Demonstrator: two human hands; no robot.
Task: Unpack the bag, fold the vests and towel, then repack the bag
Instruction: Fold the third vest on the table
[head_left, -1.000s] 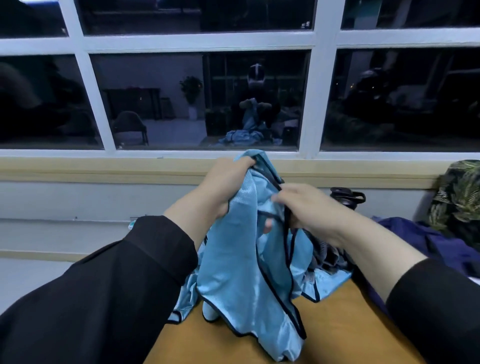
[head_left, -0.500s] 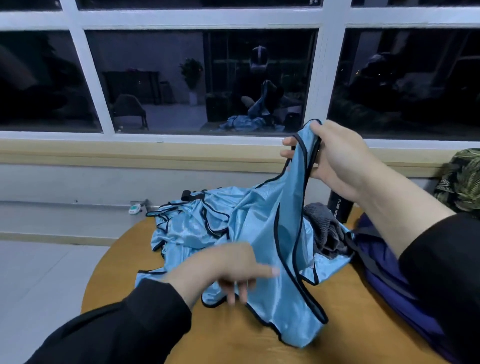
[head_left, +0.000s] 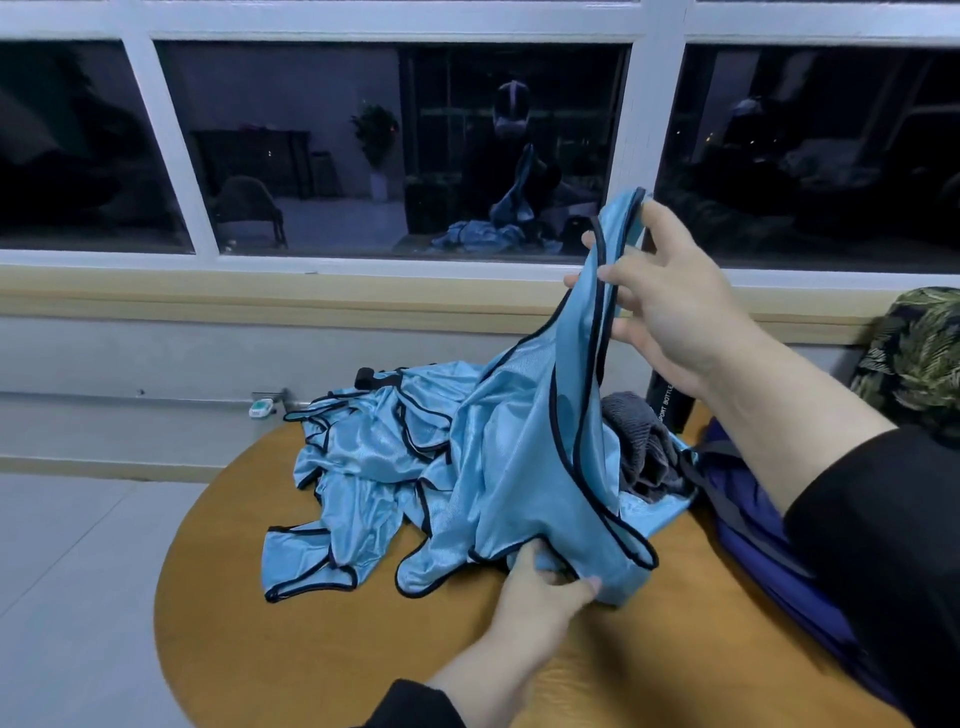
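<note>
A light blue vest with black trim hangs stretched between my hands above the round wooden table. My right hand holds its shoulder strap up high, fingers curled round the trim. My left hand grips the vest's bottom hem near the table top. More blue vests lie crumpled in a pile behind and to the left. A grey towel lies bunched at the right of the pile. The dark blue bag lies on the table's right side, partly under my right arm.
A black bottle stands behind the towel. A leaf-patterned cushion sits at the far right. The window sill and wall run behind the table. Grey floor lies to the left, with a small white device by the wall.
My left hand has gone from reaching under the vest to gripping its bottom hem. My right hand keeps the strap raised and the vest now hangs stretched between both hands.
</note>
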